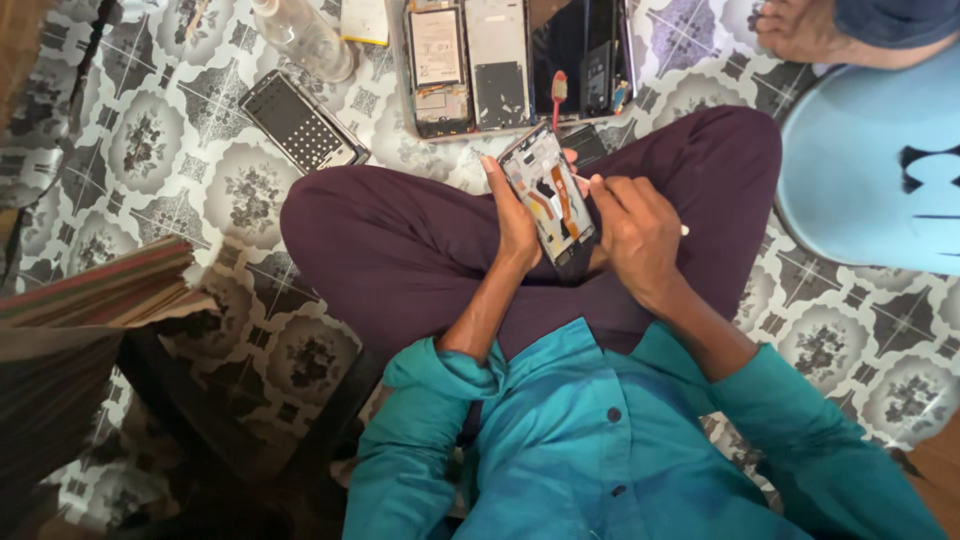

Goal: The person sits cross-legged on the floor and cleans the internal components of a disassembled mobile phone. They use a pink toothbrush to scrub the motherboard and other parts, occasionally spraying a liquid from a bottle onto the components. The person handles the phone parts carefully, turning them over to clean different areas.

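Phone (pixel 552 200): back cover off, interior exposed. Pale frame, orange flex strip down the middle, dark lower end. It sits tilted over the lap, above the crossed legs in purple trousers (pixel 400 240).

Left hand (pixel 515 215): fingers clamped on the phone's left edge, thumb tip at its top corner. Right hand (pixel 635 230): fingers closed together on a thin pale tool (pixel 684 230); only its end shows past the knuckles. The working tip is hidden behind the hand, so contact with the phone cannot be told.

On the patterned floor (pixel 180 150) beyond the knees: a tray (pixel 520 60) of opened phone parts, cut off by the top edge; a keypad panel (pixel 300 122) well apart to the left; a clear bottle (pixel 305 38), partly cropped.

Right edge: a blue stool (pixel 870 190) near the knee, another person's foot (pixel 800 28) above it. Bare floor lies left of the legs.
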